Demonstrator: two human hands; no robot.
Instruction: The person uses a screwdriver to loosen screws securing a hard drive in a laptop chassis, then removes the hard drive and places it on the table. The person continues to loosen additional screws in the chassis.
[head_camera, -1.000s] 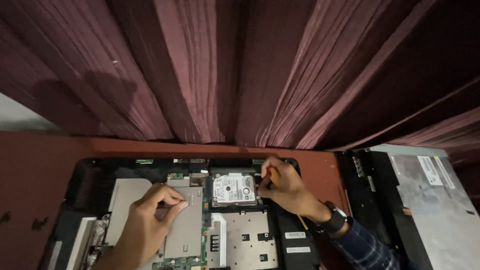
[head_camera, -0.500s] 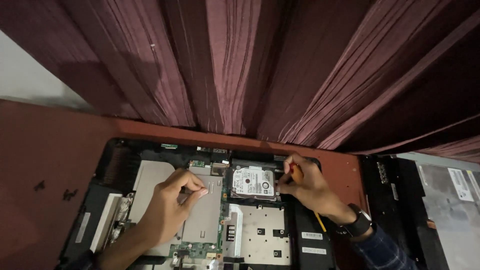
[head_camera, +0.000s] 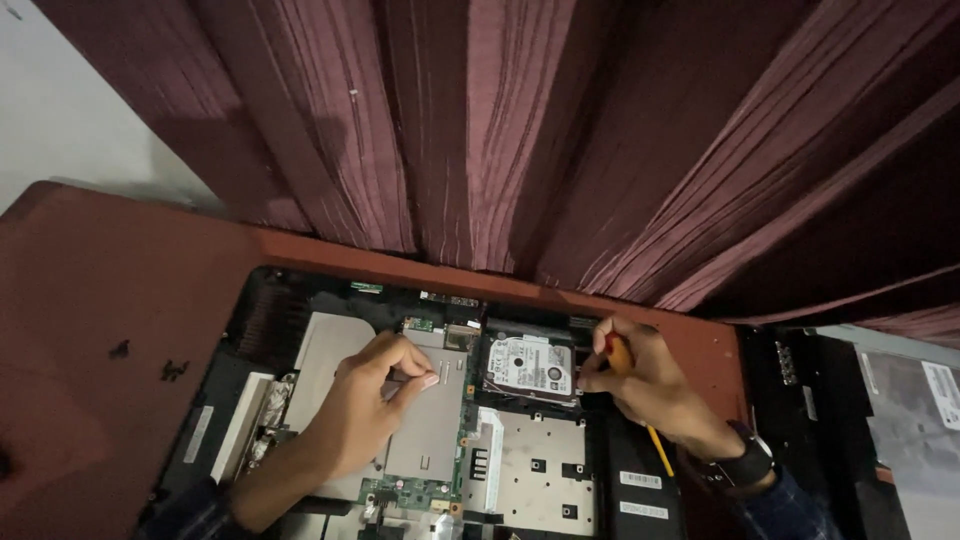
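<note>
The right hand (head_camera: 650, 385) is closed around a screwdriver with an orange-red handle (head_camera: 618, 353). The handle top shows between thumb and forefinger, and a yellow length of the tool (head_camera: 659, 452) emerges below the palm, so the long axis runs diagonally from upper left to lower right. The tip is hidden behind the fingers; its contact point cannot be determined.

The silver rectangular hard drive with a white label (head_camera: 528, 367) lies immediately to the left of this grip, seated in its bay in the opened black laptop chassis (head_camera: 255, 310). The fingertips of the right hand rest at the drive's right edge. The drive's long axis runs roughly left to right, slightly tilted. The right hand is much the nearer hand to the drive.

The left hand (head_camera: 368, 400) lies well to the left of the drive, palm down on the grey metal shield plate (head_camera: 430, 430), fingers curled with thumb and forefinger pinched narrowly; whether anything is held there cannot be determined. Its forearm enters from the lower left.

The right wrist, which wears a dark wristwatch (head_camera: 742, 468), is bent inward toward the drive.

A separate dark panel with a grey sheet (head_camera: 900, 420) lies to the right of the grip, on the reddish-brown table (head_camera: 100, 290).
</note>
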